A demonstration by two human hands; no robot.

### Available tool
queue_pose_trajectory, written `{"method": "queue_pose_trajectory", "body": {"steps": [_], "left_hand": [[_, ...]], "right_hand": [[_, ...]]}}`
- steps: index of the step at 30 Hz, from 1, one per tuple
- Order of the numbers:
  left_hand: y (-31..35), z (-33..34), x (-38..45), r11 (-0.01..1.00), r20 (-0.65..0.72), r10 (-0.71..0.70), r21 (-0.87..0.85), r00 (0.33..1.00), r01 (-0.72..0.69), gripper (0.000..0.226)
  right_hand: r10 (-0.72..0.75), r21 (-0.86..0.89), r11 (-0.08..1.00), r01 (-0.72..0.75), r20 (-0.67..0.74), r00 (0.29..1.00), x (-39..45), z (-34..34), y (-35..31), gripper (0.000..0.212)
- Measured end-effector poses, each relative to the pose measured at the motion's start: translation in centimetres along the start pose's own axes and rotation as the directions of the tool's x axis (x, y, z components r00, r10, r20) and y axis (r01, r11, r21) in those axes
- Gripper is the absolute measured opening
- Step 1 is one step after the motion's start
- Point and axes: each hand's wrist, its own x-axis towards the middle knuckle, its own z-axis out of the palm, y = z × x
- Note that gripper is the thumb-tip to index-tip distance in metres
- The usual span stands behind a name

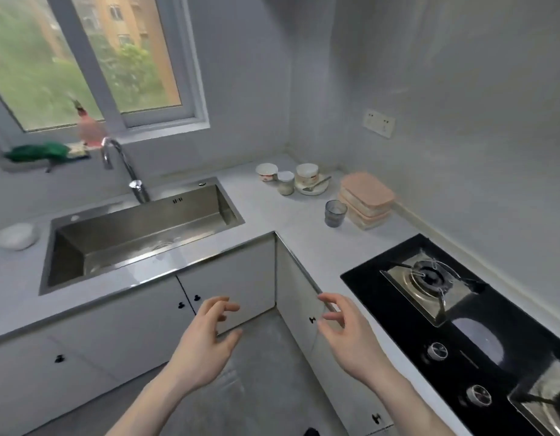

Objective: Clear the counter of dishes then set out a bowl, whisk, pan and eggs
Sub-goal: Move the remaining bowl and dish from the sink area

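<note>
Dishes stand in the far corner of the grey counter [266,212]: a white bowl with a red print [266,172], a small lidded jar [286,183], a white cup [307,174] on a plate [316,189] with a spoon [318,183], a dark glass [335,213] and stacked pink-lidded containers [367,198]. My left hand [206,338] and my right hand [346,333] hover in front of the cabinets, well short of the dishes, fingers loosely curled, holding nothing. No whisk, pan or eggs are in view.
A steel sink [140,237] with a tap [121,165] lies at the left. A white object [16,236] sits left of it. A black gas hob [461,316] fills the right counter. A pink bottle [88,129] and green cloth [39,151] sit by the window.
</note>
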Motion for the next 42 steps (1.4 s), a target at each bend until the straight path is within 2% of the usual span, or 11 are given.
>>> {"method": "queue_pose_trajectory", "body": {"steps": [9,17,24,32,37,42], "left_hand": [[-5.8,-6.3,1.6,0.977,-0.185,-0.211,-0.018,0.96,0.211,0.027],[-8.8,-12.0,7.4,0.938,-0.35,-0.339,-0.054,0.874,0.342,0.028],[-10.7,-14.5,9.8,0.904,-0.423,-0.409,-0.064,0.809,0.423,0.029],[-16.2,-20.5,12.2,0.84,-0.489,-0.489,-0.042,0.722,0.541,0.033],[-21.8,-25.7,16.0,0.805,-0.5,-0.517,-0.008,0.694,0.594,0.036],[-30.2,-32.8,22.0,0.77,-0.481,-0.565,-0.013,0.671,0.638,0.041]], "right_hand": [[-0.129,0.007,0.991,0.132,0.254,0.959,12.0,8.0,-5.3,0.036],[-0.237,0.041,0.968,0.247,0.467,0.852,23.3,14.1,-10.0,0.035],[-0.273,0.05,0.952,0.302,0.585,0.764,29.8,18.4,-13.2,0.035],[-0.3,0.06,0.94,0.337,0.618,0.727,34.8,22.7,-16.3,0.036],[-0.272,0.019,0.945,0.328,0.605,0.748,38.1,25.1,-17.6,0.034],[-0.242,-0.045,0.947,0.317,0.546,0.802,42.0,29.7,-20.3,0.034]]}}
